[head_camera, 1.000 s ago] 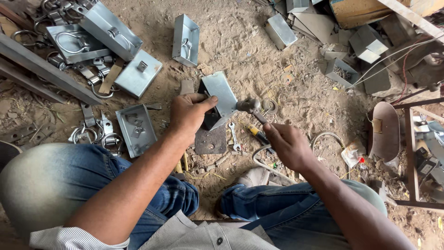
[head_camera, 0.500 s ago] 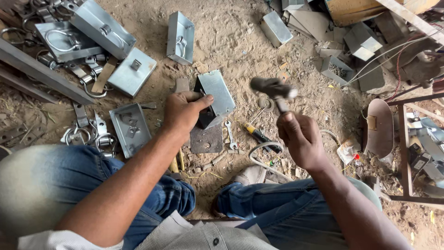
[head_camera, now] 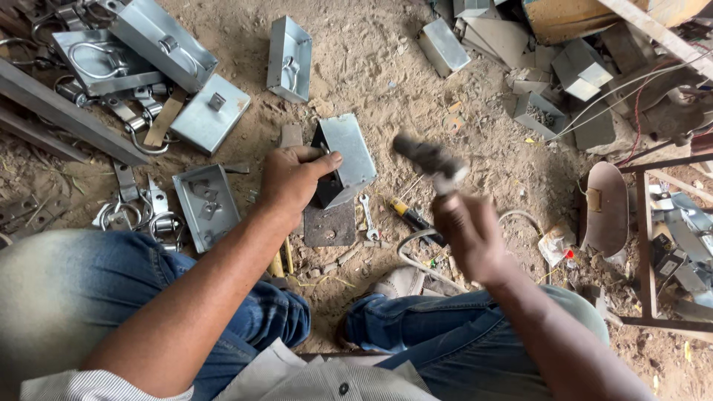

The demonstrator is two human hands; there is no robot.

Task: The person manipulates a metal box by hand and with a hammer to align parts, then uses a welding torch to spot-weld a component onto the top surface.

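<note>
My right hand (head_camera: pixel 469 236) is smeared by motion, so I cannot count its fingers, though it is plainly closed in a fist around the handle of the hammer (head_camera: pixel 431 160); the handle itself is hidden in my grip and only the blurred dark head shows, raised above the fist and tilted toward the box. My knees in blue jeans fill the near edge of the view and cover the ground beneath them.

My left hand (head_camera: pixel 291 178) reaches out from the left, forearm straight, fingers curled over the near left edge of the metal box (head_camera: pixel 343 160) and thumb laid across its top rim, pinching it steady. The box is grey sheet steel, rectangular, tipped up on 1 side so its dark open inside faces my left hand. It stands on a flat dark plate (head_camera: pixel 330 223) on the sandy ground (head_camera: pixel 371 67), about the middle of the view.

Just right of the plate lie a small spanner (head_camera: pixel 368 217) and a yellow-handled screwdriver (head_camera: pixel 412 217). Farther off, toward the far left corner, more grey boxes (head_camera: pixel 288 58) lie scattered, some cut off by the edge.
</note>
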